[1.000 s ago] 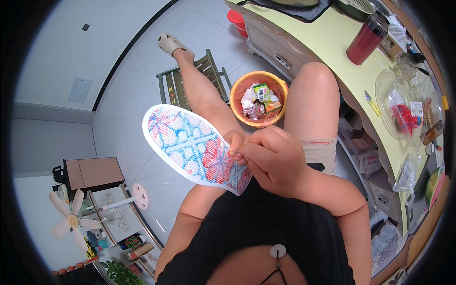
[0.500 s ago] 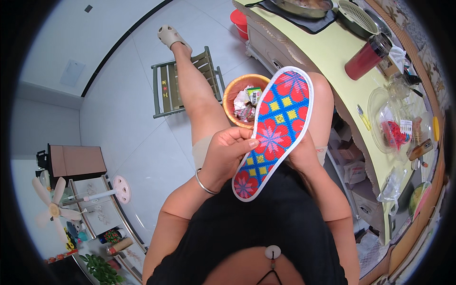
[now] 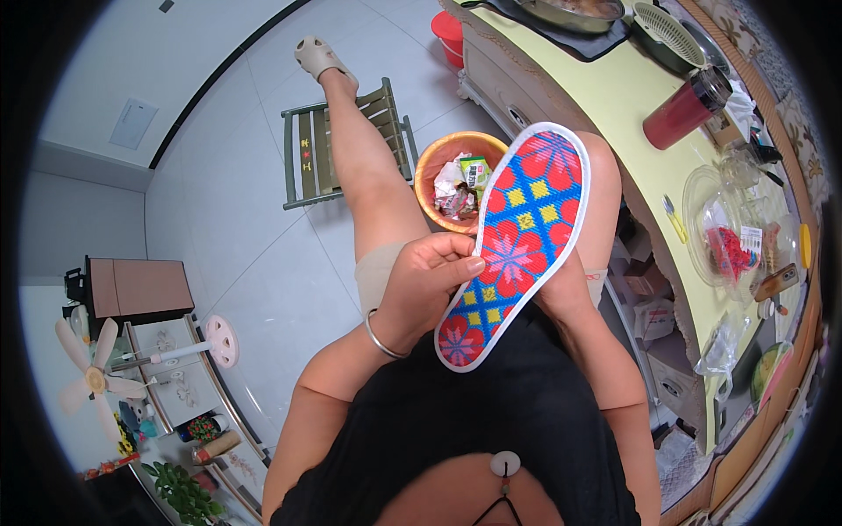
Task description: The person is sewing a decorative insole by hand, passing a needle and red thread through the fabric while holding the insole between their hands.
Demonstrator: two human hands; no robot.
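Observation:
An embroidered insole (image 3: 516,249) is held up over my lap, tilted with its toe end up and to the right. Its face shows red flowers, blue bands and yellow squares inside a white bound edge. My left hand (image 3: 431,279) pinches the insole's left edge near the middle, thumb on the patterned face and fingers curled at the rim. Behind the right edge, my right hand (image 3: 566,285) supports it from underneath; most of its fingers are hidden by the insole. A metal bangle (image 3: 381,337) circles my left wrist.
A wooden bin (image 3: 430,164) with wrappers stands between my knees. A folding stool (image 3: 303,158) is beyond my left leg. On the right, a pale table (image 3: 649,188) carries a dark red flask (image 3: 687,109), a clear plastic tray (image 3: 702,230) with red thread and a yellow-handled tool (image 3: 674,219).
The insole has shifted very slightly right in the picture, as has much of the scene. Both hands keep the same hold on it.

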